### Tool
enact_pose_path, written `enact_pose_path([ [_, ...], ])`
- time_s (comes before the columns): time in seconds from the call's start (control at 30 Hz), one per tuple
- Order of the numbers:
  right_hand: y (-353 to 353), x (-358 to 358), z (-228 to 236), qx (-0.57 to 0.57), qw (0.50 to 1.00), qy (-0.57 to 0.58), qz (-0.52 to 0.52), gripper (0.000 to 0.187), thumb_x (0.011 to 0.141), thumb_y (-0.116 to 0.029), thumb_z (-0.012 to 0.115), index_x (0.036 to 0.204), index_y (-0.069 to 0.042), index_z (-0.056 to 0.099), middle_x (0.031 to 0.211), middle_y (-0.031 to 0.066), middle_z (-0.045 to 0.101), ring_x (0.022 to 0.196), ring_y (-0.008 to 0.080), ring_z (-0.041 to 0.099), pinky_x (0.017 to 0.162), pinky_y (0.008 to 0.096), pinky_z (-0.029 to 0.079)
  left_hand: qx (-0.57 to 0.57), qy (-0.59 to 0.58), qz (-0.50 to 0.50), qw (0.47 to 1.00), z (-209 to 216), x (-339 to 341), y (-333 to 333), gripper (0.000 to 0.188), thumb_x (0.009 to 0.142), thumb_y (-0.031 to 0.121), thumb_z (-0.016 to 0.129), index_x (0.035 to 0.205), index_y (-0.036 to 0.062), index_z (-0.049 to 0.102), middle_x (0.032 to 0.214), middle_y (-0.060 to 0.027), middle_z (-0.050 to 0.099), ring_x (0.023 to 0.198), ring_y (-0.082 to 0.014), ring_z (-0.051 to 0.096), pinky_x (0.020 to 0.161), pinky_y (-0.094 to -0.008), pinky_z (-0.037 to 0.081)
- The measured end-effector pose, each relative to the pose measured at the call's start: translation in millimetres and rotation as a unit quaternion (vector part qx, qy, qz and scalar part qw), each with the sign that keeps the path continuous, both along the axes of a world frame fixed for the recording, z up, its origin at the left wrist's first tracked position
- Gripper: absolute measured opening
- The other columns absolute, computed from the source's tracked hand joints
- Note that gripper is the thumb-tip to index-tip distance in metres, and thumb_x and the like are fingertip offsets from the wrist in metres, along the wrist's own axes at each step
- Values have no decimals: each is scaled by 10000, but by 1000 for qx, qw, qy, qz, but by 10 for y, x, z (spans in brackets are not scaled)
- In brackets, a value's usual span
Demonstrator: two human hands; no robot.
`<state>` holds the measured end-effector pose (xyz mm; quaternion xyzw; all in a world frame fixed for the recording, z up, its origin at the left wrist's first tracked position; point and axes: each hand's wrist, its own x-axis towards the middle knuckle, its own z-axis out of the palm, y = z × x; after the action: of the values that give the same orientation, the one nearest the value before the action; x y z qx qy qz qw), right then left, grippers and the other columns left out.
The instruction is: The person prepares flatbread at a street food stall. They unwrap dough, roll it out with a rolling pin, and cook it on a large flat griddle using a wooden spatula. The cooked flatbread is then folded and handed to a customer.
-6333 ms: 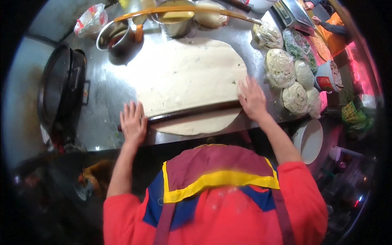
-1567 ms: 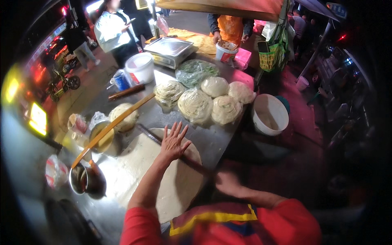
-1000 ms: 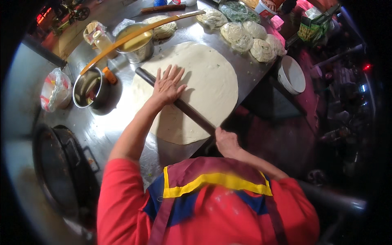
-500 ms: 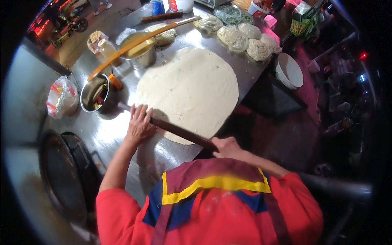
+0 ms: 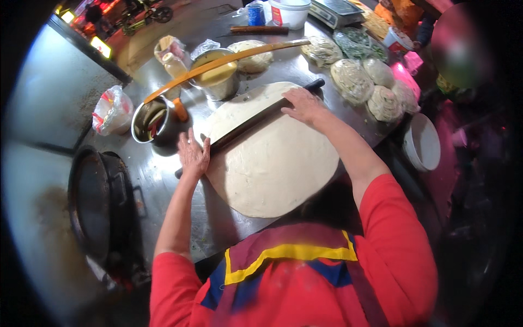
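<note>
A large round sheet of dough (image 5: 278, 163) lies flat on the metal table. Across its far part runs a dark rolling pin (image 5: 248, 124), slanting from near left to far right. My left hand (image 5: 193, 155) rests over the pin's near-left part, just off the dough's left edge, fingers stretched out. Toward the far-right end, my right hand (image 5: 305, 106) is closed over the pin, its forearm reaching above the dough's right side. The pin's tips show beyond both hands.
Left of the dough stand a steel pot (image 5: 140, 126), a bagged tub (image 5: 113, 111) and a dark pan (image 5: 95, 204). A long wooden stick (image 5: 223, 64) lies across the pot and a steel bowl (image 5: 217, 87). Bagged dough pieces (image 5: 351, 82) sit far right; a white bucket (image 5: 422, 143) stands beyond the table edge.
My right hand has gone from the dough's near edge to its far side. The rolling pin has turned and now lies across the far part of the dough. My left hand's fingers are spread.
</note>
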<state>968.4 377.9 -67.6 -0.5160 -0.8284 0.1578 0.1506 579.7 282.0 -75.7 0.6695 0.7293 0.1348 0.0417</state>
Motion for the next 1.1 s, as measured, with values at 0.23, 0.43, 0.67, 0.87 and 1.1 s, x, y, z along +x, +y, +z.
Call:
enact_pose_path([
  [0.23, -89, 145, -197, 45, 997, -64, 16, 350, 925, -276, 659, 1224, -96, 630, 1285, 102, 609, 1287, 294, 505, 1155, 444, 325, -76, 120, 63, 988, -233, 110, -312, 565, 1048, 466, 373, 1525, 167, 424, 1596, -178, 341, 1466, -394, 311, 1133, -566, 281],
  [0.43, -559, 646, -4, -40, 990, -132, -14, 334, 890, -199, 682, 1205, -98, 633, 1251, 109, 605, 1264, 308, 513, 1106, 458, 356, 47, 116, 36, 991, -334, 754, -1321, 702, 953, 500, 540, 1540, 141, 401, 1529, -175, 415, 1440, -413, 314, 1196, -598, 148],
  [0.67, -414, 837, -252, 47, 999, -13, 10, 409, 944, -244, 638, 1315, -77, 600, 1412, 162, 531, 1324, 348, 484, 1113, 478, 366, 19, -31, 133, 990, -181, 502, -1289, 711, 975, 510, 502, 1526, 73, 395, 1516, -212, 422, 1440, -410, 312, 1191, -604, 154],
  [0.87, 79, 895, -645, 170, 976, -134, 2, 533, 1001, -388, 540, 1481, -161, 486, 1626, 169, 275, 1460, 364, 333, 1173, 483, 289, -88, 105, 144, 980, -226, 230, -862, 679, 1018, 508, 433, 1572, 131, 322, 1609, -214, 303, 1517, -407, 179, 1207, -601, 109],
  [1.1, -948, 1045, 60, -95, 972, -214, -11, 558, 961, -365, 591, 1474, -165, 502, 1566, 143, 406, 1444, 357, 367, 1192, 494, 254, -32, 98, 70, 992, -312, 650, -1803, 605, 1019, 438, 441, 1541, 134, 407, 1599, -154, 366, 1499, -394, 263, 1206, -574, 137],
])
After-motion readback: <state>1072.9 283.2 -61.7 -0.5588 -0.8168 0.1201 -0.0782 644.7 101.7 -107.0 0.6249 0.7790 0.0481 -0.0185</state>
